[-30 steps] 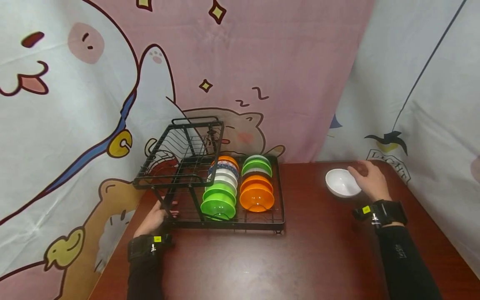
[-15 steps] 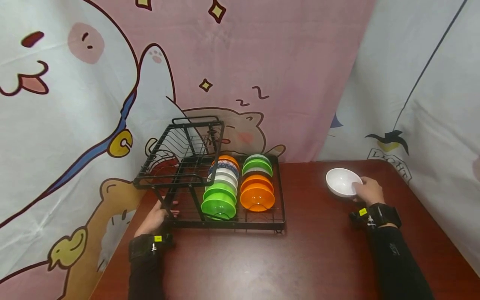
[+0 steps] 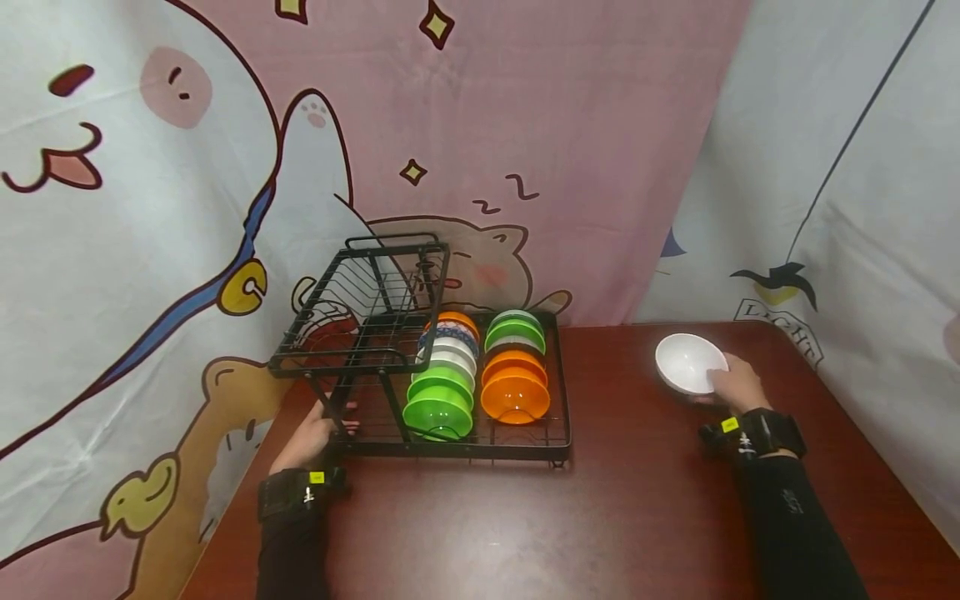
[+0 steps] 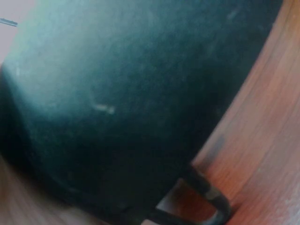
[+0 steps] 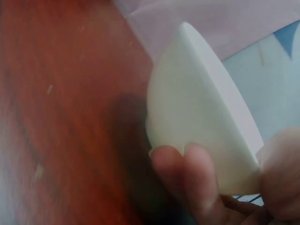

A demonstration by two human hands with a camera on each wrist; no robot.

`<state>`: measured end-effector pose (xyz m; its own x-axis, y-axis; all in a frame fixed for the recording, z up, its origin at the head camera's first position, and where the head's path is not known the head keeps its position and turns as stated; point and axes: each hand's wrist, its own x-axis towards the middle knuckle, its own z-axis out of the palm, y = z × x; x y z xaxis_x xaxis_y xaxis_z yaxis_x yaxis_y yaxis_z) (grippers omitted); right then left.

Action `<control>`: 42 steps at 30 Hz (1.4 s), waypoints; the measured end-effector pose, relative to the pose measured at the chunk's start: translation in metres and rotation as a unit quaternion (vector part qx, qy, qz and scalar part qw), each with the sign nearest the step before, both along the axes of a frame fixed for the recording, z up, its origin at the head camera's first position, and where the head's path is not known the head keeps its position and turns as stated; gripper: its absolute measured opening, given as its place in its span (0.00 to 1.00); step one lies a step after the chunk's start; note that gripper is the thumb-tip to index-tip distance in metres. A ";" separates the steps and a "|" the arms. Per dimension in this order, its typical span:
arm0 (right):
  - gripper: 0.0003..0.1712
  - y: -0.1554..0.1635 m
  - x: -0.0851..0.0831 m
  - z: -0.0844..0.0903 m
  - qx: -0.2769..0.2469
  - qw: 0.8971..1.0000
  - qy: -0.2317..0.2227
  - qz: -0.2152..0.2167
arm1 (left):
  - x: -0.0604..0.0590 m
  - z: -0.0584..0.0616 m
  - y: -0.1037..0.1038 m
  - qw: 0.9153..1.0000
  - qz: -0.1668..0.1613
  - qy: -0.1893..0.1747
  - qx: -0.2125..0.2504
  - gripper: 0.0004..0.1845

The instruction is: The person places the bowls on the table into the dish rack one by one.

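Now R hand (image 3: 738, 385) grip holds white bowl (image 3: 690, 363) tilted up off table (image 3: 645, 508); L hand (image 3: 311, 437) unchanged, holding rack (image 3: 450, 446).

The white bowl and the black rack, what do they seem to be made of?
The white bowl looks like matte plastic or melamine: smooth, opaque, without glassy glare; ceramic cannot be ruled out. The black rack looks like coated metal wire: thin dark rods forming a grid.

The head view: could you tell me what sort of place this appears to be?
Probably a staged recording corner, not a real kitchen: cartoon cloth backdrops hang as walls around a bare wooden table that bears only a dish rack and a white bowl.
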<state>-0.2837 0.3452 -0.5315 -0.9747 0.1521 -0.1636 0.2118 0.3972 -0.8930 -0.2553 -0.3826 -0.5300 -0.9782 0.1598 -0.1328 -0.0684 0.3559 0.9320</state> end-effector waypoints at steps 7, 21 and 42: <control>0.36 -0.015 0.009 0.039 -0.044 0.995 0.081 -0.032 | 0.001 0.001 0.000 1.000 0.002 -0.014 0.021 0.41; 0.41 -0.036 0.017 0.079 -0.170 0.977 0.091 -0.092 | 0.000 0.002 -0.002 1.000 -0.007 -0.013 0.002 0.39; 0.38 -0.068 0.013 0.083 -0.098 0.984 0.123 -0.088 | 0.001 0.000 0.000 1.000 0.002 -0.016 0.003 0.39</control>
<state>-0.2703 0.2770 -0.4489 -0.9496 0.3117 0.0318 0.0292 0.1891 -0.9815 -0.2546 -0.3823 -0.5295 -0.9740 0.1574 -0.1630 -0.0995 0.3493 0.9317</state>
